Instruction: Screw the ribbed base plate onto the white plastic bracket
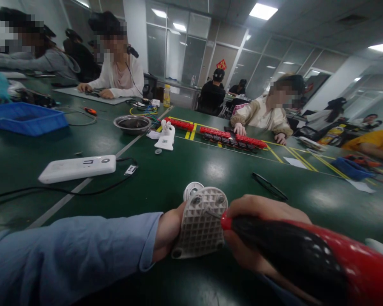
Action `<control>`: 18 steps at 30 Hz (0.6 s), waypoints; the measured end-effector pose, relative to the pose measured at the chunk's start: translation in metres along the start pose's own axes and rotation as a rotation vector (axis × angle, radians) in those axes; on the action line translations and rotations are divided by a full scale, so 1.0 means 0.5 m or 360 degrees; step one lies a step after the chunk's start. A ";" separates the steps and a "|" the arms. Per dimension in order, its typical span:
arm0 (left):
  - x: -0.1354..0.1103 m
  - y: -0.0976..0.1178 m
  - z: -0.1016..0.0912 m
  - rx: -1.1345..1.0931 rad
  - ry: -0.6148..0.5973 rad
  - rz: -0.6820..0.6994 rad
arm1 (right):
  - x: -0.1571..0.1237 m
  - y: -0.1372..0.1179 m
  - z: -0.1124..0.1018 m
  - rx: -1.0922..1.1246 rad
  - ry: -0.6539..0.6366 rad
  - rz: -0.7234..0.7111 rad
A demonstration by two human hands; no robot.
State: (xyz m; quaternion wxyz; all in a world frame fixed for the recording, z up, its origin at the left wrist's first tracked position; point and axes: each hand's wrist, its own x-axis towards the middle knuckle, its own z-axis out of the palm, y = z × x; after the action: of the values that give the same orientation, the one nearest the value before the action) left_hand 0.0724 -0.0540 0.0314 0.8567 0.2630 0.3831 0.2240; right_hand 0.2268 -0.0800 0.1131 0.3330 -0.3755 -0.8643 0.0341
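Note:
My left hand [168, 233] is closed around a white plastic base [201, 227], its ribbed grid underside turned towards me. The base hides most of that hand's fingers. Round dark spots sit near the corners of the grid, and a round white part [193, 188] shows behind its top edge. In my right hand [268, 207] is a thick red and black screwdriver [293, 250], gripped near its red nose. Its thin shaft points left into the upper middle of the grid; whether a screw is there cannot be made out.
A white handheld device [78, 168] with a black cable lies left. Beyond are a metal bowl [133, 123], a white rabbit-eared part [166, 137], a blue tray [27, 121] and red racks [215, 132]. Black tweezers [268, 185] lie right. Other people sit across the green table [130, 229].

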 end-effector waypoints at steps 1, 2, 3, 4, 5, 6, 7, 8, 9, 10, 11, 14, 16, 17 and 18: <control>0.001 0.001 -0.002 0.0010 -0.0015 -0.0038 | 0.000 0.000 -0.004 -0.0045 -0.0037 -0.0025; 0.001 0.002 -0.003 0.0010 -0.0039 -0.0064 | -0.001 0.001 -0.010 -0.0065 -0.0023 -0.0039; 0.001 0.004 -0.004 -0.0006 -0.0077 -0.0088 | -0.003 0.000 -0.016 -0.0069 0.0006 -0.0063; 0.001 0.005 -0.005 -0.0039 -0.0122 -0.0111 | -0.005 0.000 -0.022 -0.0066 0.0075 -0.0095; 0.002 0.007 -0.006 -0.0084 -0.0168 -0.0140 | -0.008 -0.001 -0.026 -0.0058 0.0153 -0.0121; 0.002 0.008 -0.007 -0.0134 -0.0207 -0.0175 | -0.010 -0.001 -0.029 -0.0049 0.0243 -0.0120; 0.002 0.010 -0.007 -0.0182 -0.0235 -0.0206 | -0.012 -0.001 -0.030 -0.0036 0.0317 -0.0101; 0.002 0.012 -0.006 -0.0227 -0.0252 -0.0223 | -0.013 0.000 -0.030 -0.0017 0.0372 -0.0076; 0.002 0.014 -0.006 -0.0266 -0.0258 -0.0232 | -0.014 0.001 -0.028 -0.0001 0.0421 -0.0052; 0.001 0.016 -0.005 -0.0300 -0.0267 -0.0222 | -0.015 0.003 -0.026 0.0013 0.0448 -0.0035; 0.000 0.018 -0.004 -0.0329 -0.0283 -0.0202 | -0.015 0.006 -0.023 0.0032 0.0453 -0.0032; -0.004 0.020 -0.002 -0.0378 -0.0358 -0.0165 | -0.020 0.013 -0.016 0.0102 0.0458 -0.0075; -0.003 0.019 -0.004 -0.0384 -0.0372 -0.0170 | -0.027 0.018 -0.016 0.0128 0.0503 -0.0056; 0.000 0.018 -0.006 -0.0383 -0.0367 -0.0175 | -0.031 0.022 -0.018 0.0136 0.0520 -0.0027; 0.002 0.018 -0.009 -0.0380 -0.0360 -0.0159 | -0.034 0.027 -0.022 0.0157 0.0567 -0.0006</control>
State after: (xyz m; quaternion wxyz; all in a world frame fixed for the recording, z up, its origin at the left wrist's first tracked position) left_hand 0.0679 -0.0451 0.0338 0.9296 0.1636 0.2674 0.1940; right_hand 0.2504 -0.0838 0.1081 0.4988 -0.3572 -0.7896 0.0089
